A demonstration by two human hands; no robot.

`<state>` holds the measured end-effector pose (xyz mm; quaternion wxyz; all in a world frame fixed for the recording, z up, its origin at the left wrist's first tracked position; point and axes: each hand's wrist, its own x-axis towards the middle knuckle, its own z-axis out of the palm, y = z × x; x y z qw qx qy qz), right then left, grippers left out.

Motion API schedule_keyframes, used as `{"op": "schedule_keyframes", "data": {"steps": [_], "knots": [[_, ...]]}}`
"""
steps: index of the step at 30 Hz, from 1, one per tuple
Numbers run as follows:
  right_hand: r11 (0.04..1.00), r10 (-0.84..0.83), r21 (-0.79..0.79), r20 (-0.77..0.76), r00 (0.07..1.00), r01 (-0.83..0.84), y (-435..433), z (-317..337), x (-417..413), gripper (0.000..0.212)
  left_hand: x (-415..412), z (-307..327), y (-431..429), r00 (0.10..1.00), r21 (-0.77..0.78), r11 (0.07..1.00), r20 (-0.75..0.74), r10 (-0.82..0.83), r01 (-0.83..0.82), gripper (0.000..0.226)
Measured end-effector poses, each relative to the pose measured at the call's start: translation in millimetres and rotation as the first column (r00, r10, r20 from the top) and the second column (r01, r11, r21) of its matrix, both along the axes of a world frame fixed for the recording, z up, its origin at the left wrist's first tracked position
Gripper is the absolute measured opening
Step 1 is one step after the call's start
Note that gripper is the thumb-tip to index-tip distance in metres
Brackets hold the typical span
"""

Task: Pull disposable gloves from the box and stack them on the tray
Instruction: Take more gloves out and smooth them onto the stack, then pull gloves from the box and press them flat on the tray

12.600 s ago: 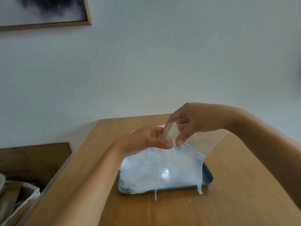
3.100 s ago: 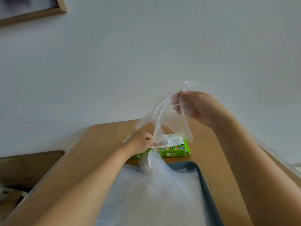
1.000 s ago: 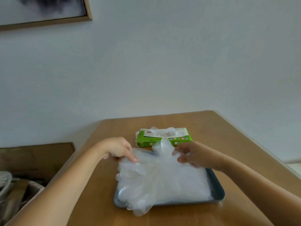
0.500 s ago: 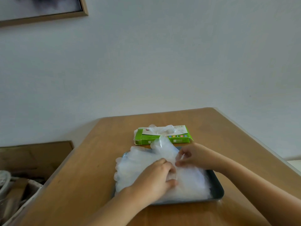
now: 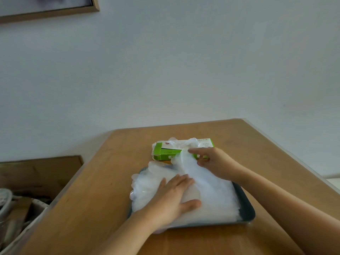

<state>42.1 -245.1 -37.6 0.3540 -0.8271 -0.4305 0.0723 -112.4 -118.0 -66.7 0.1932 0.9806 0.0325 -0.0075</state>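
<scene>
A dark blue-grey tray (image 5: 246, 208) lies on the wooden table (image 5: 103, 190) and carries a thick stack of clear plastic gloves (image 5: 217, 199). My left hand (image 5: 171, 199) presses flat on the stack's left half, fingers straight. At the tray's far edge my right hand (image 5: 215, 162) pinches the raised end of the top glove (image 5: 181, 160) between forefinger and thumb. Just behind the tray sits the green glove box (image 5: 161, 153), with crumpled clear gloves (image 5: 184, 143) poking from its top opening.
Glove fingers hang over the tray's left rim. The table's left edge runs close to the tray; beyond it stand a lower wooden unit (image 5: 42, 172) and a basket of clutter (image 5: 11, 214). A framed picture (image 5: 55, 10) hangs on the white wall.
The top glove came down onto the stack. My left hand moved from its left edge onto the pile and now lies flat on it. My right hand shifted slightly toward the box.
</scene>
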Motion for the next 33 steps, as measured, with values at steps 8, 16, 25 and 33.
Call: {"op": "schedule_keyframes", "data": {"steps": [8, 16, 25, 33], "knots": [[0.875, 0.354, -0.413, 0.185, 0.917, -0.255, -33.3, -15.9, -57.7, 0.057, 2.4, -2.0, 0.2, 0.982, 0.195, 0.98, -0.178, 0.065, -0.03, 0.096], [0.69, 0.391, -0.693, 0.115, 0.913, -0.209, -42.9, -12.7, -31.6, 0.082, -8.3, 16.1, 30.5, 0.933, 0.256, 0.965, -0.332, 0.143, -0.057, 0.116], [0.948, 0.091, -0.319, 0.245, 0.965, -0.008, -1.9, 45.9, 6.7, 0.032, 18.1, 81.8, 82.7, 0.961, 0.05, 0.973, -0.154, 0.231, -0.226, 0.09], [0.958, 0.044, -0.278, 0.368, 0.929, 0.065, 66.0, 29.4, 70.8, 0.046, 77.9, 64.8, 97.6, 0.972, -0.004, 0.986, -0.169, 0.162, -0.165, 0.049]]}}
